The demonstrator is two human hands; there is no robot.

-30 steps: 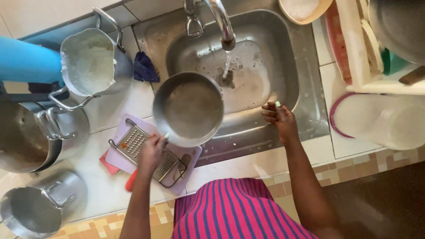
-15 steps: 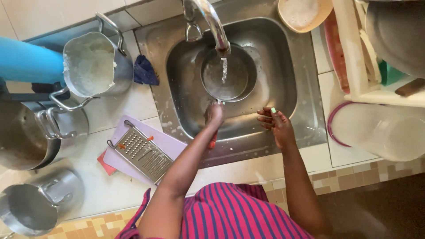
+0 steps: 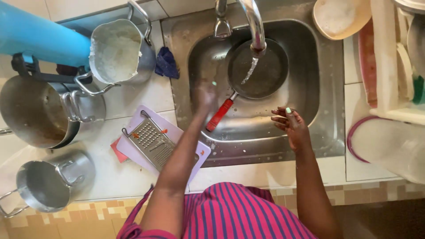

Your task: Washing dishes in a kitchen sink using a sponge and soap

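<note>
Both hands [image 3: 248, 110] empty (left blurred), fingers spread.

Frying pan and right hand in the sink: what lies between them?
In the head view, only bare wet sink floor separates the frying pan from the right hand; the pan's red handle points toward the blurred left hand.

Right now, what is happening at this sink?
A person in a striped top stands at a steel sink. A frying pan with a red handle lies in the basin, and water from the tap runs into it. The left hand is blurred, above the basin beside the pan's handle, holding nothing visible. The right hand hovers over the sink's front part, empty. On the counter to the left lie a metal grater on a pale board and several pots.
</note>
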